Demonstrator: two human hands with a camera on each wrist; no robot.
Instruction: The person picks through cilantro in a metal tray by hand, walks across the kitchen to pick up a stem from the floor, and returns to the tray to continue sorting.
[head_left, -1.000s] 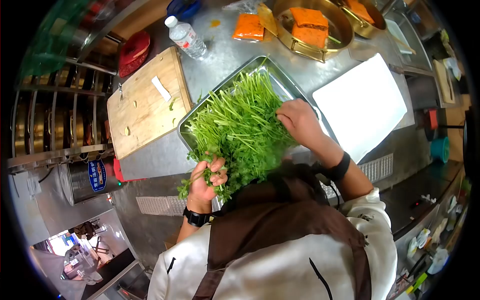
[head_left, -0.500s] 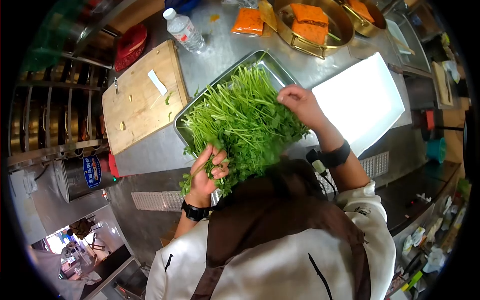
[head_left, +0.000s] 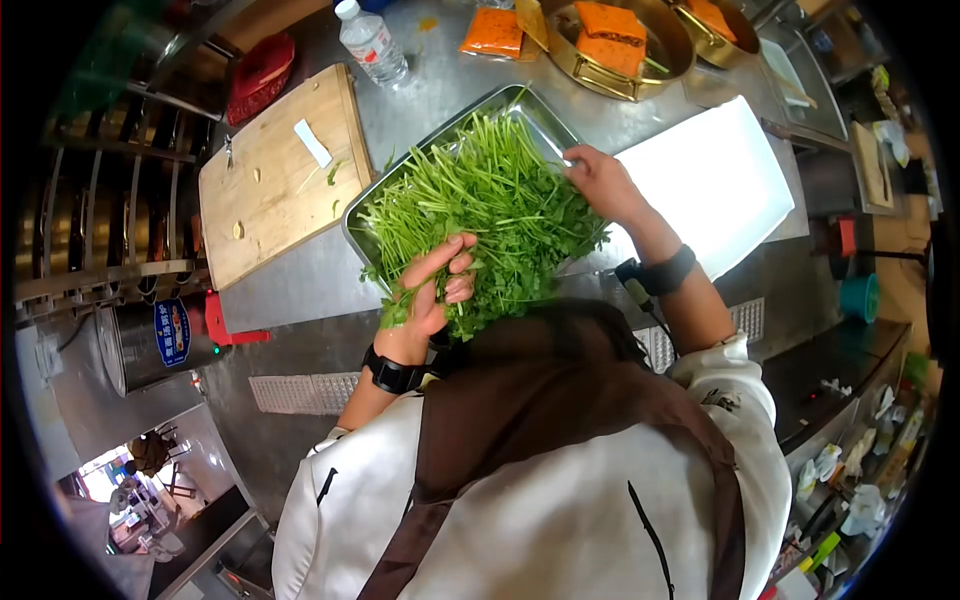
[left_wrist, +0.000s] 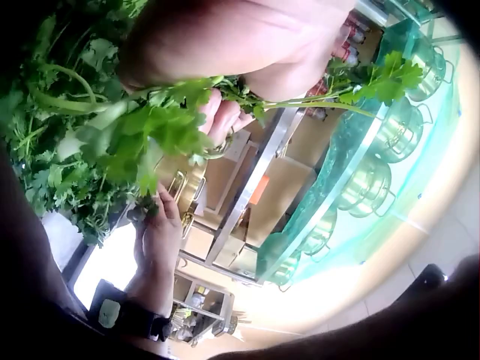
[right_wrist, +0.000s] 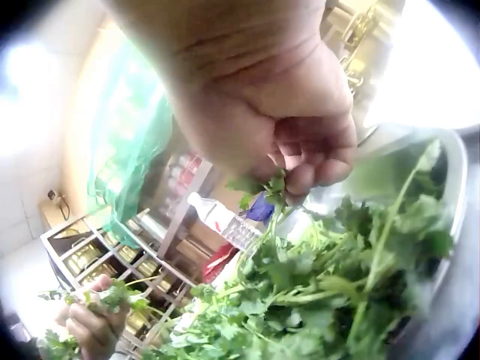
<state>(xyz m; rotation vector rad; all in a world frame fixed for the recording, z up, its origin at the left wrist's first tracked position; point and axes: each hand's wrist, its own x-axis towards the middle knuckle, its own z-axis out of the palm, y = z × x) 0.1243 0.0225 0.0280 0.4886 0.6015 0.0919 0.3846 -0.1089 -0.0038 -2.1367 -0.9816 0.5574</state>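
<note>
Leafy green herbs with long stems (head_left: 490, 200) fill a steel tray (head_left: 537, 106) in the head view. At the tray's near left side, my left hand (head_left: 428, 290) curls its fingers round a few sprigs (left_wrist: 150, 124), whose leaves stick out on both sides in the left wrist view. My right hand (head_left: 606, 186) is over the tray's right edge. In the right wrist view, the fingertips of that right hand (right_wrist: 277, 112) pinch a small leafy sprig (right_wrist: 276, 192) just above the pile.
Left of the tray lies a wooden board (head_left: 285, 190) with scraps. A water bottle (head_left: 373, 45) stands behind, near orange packets (head_left: 492, 33) and a brass pan (head_left: 640, 82). A white tray (head_left: 715, 190) is at the right.
My left hand has moved up and right, over the near part of the herbs, with its sprigs. My right hand has shifted slightly up in the head view.
</note>
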